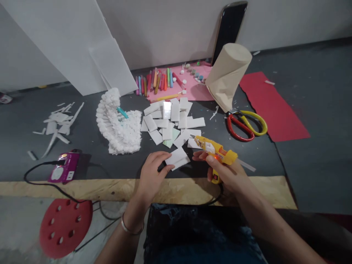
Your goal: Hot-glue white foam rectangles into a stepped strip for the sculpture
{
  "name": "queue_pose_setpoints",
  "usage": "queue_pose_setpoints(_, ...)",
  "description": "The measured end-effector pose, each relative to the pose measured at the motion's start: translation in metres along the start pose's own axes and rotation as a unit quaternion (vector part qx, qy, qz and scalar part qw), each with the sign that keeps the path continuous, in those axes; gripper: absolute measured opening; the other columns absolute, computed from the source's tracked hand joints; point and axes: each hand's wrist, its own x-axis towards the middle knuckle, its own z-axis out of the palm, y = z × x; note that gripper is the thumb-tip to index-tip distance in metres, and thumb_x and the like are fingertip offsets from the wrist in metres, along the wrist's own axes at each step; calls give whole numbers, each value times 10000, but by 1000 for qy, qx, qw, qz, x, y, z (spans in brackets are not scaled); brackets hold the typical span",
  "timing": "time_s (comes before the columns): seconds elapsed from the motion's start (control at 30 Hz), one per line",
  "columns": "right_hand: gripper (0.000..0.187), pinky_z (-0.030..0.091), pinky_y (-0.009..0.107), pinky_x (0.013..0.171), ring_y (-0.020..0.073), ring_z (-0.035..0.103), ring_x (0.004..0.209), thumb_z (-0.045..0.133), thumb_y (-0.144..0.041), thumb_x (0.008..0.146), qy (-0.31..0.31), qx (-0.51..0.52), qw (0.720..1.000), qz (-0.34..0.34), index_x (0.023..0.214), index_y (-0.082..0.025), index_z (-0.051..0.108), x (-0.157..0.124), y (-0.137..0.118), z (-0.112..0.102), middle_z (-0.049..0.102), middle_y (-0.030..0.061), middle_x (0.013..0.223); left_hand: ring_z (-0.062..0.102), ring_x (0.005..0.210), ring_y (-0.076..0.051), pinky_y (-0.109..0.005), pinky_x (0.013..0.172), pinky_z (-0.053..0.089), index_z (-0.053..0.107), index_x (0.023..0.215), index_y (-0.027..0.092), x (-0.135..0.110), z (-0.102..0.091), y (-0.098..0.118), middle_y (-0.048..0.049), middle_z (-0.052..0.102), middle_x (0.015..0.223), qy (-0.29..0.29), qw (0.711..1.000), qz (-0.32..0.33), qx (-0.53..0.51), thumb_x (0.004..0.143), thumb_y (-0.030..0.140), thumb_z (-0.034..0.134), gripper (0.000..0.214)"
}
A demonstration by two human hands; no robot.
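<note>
My left hand (154,172) pinches the left edge of a white foam board piece (180,158) between thumb and fingers, just above the table's front edge. In my right hand (220,168) is a yellow hot glue gun (216,146), its metal nozzle pointing left and a small light glowing orange. A clear glue stick (246,165) pokes out of its back. Beyond both hands lies a heap of white rectangular foam pieces (165,121). Left of the heap stands a curved white model (121,126) with a rough, tufted surface and a small teal piece on it.
Red-and-yellow-handled scissors (246,126) lie at right beside red paper (277,106). A beige cone-shaped object (231,73) stands before a leaning phone (229,27). Crayons (158,80) rest on pink paper (198,93). At left are white scraps (59,121) and a purple power box (64,167) with a cable.
</note>
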Motion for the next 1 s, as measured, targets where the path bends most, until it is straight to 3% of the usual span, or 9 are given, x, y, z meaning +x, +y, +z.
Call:
queue_pose_setpoints(0.23,390,503,249,444,144,666,614,590,-558,898,-20,-23,999,-8,1029,-217,727,1,8,-5,712,104,1178,651,1032,-218,-388,904,553,713,1054,229,0,1,-1,-61,710,1091,-1,1000,2,0,849,259,701,207)
queue_pose_setpoints(0.47,425,490,247,423,100,598,507,600,-581,882,-20,-19,1000,-8,1028,-202,725,2,7,-4,720,109,1155,657,1016,-215,-373,896,552,716,1050,216,0,2,-2,-61,718,1075,7,1000,20,15,836,230,717,215)
queue_pose_setpoints(0.7,405,490,243,431,188,706,702,606,-566,884,-24,-4,1000,-10,1034,-210,725,1,8,-4,715,120,1164,655,1019,-209,-366,896,554,713,1061,217,1,1,-1,-58,719,1080,4,1000,23,20,842,226,707,219)
queue_pose_setpoints(1.0,437,490,241,416,246,727,819,614,-594,861,-17,-2,1000,-2,1025,-203,721,2,7,-3,714,125,1166,650,1022,-205,-362,907,547,712,1063,209,1,2,0,-59,719,1086,10,1000,11,10,842,219,708,221)
